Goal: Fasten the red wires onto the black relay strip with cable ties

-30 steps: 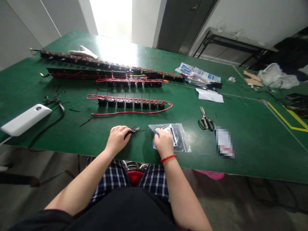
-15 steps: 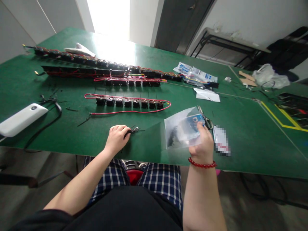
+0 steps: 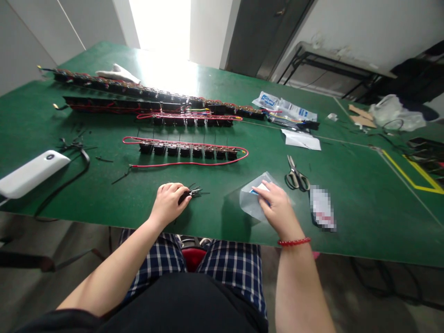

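We are working at a long green-matted workbench [image 3: 360, 194], seated at its near edge with our forearms reaching onto it. Across the middle of the bench we are keeping four rows of black wired blocks: two long rows [image 3: 114, 88] lying furthest away, a shorter row [image 3: 189, 120] in front of them, and the nearest short row [image 3: 183, 150], with a loop of red wire [image 3: 190, 163] running around it. These rows are looking wired up, while loose black cable [image 3: 74, 173] is still lying at the left, beside a white plastic device [image 3: 33, 173]. Steel-and-black scissors [image 3: 296, 178] are resting to the right, near a packet that is blurred beyond reading [image 3: 322, 208].

Our hands are staying well apart. Our left hand [image 3: 168, 203] is closing on a small black bundle [image 3: 190, 194], whose thin ends are poking out, but its individual pieces are too small to make out. Our right hand [image 3: 277, 206] is lying spread over a clear plastic bag [image 3: 248, 208], its fingers covering a small blue-and-white label [image 3: 260, 189], so we cannot read it or tell what the bag is holding.
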A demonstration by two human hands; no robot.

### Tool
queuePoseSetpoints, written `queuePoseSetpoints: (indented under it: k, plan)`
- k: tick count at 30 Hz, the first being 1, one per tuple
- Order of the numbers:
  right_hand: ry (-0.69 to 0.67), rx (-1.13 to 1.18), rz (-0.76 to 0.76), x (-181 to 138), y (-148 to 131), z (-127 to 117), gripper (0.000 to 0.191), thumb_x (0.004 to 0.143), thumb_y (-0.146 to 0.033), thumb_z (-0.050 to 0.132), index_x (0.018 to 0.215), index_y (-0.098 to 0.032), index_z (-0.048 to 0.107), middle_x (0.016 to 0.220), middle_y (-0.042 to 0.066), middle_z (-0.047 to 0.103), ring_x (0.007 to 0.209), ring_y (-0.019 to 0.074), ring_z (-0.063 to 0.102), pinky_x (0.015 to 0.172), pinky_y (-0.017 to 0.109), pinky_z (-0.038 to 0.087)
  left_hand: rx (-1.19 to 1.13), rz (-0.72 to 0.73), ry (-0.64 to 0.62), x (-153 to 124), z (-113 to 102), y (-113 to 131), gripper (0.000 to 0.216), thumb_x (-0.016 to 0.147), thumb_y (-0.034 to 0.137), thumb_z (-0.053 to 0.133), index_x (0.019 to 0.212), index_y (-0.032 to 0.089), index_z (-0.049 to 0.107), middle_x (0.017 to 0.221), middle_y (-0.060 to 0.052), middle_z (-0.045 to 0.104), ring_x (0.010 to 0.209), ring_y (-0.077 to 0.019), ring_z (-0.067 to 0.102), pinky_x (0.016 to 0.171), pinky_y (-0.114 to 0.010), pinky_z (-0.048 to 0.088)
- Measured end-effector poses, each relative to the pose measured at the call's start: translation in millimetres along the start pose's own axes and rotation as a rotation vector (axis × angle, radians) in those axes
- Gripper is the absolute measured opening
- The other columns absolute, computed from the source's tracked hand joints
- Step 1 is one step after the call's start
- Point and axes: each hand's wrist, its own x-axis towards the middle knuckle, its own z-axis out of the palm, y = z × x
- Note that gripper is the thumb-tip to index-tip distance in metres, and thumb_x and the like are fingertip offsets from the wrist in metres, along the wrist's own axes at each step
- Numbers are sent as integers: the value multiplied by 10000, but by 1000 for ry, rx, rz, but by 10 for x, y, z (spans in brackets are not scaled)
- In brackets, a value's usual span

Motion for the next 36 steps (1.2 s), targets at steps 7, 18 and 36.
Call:
queuePoseSetpoints:
  k: [7,18,36]
  plan:
    - [-253,-191,469,-542,-553,351,756,936,-595,428,1579,-269,202,1642,130,256,1477,379,309,1105,650,367,21,9,-2,5,-5,21,238,924,437,566,1063,278,675,1150,-45,688,1105,-277,575,988,-472,385]
    - [-323,-251,325,273,87,743,601,1010,-512,296,1574,-327,208,1678,65,149,1541,368,115,1201,637,192,76,27,-4,2,8,33,241,928,425,558,1086,276,661,1148,-54,680,1097,-275,571,981,-468,387]
    - [327,-22,313,984,485,940,596,968,-362,453,1511,-132,369,1612,252,254,1516,384,164,1122,757,100,-52,3,15,1,0,14,358,916,462,555,1216,272,600,1185,-72,687,1131,-289,586,1024,-490,392]
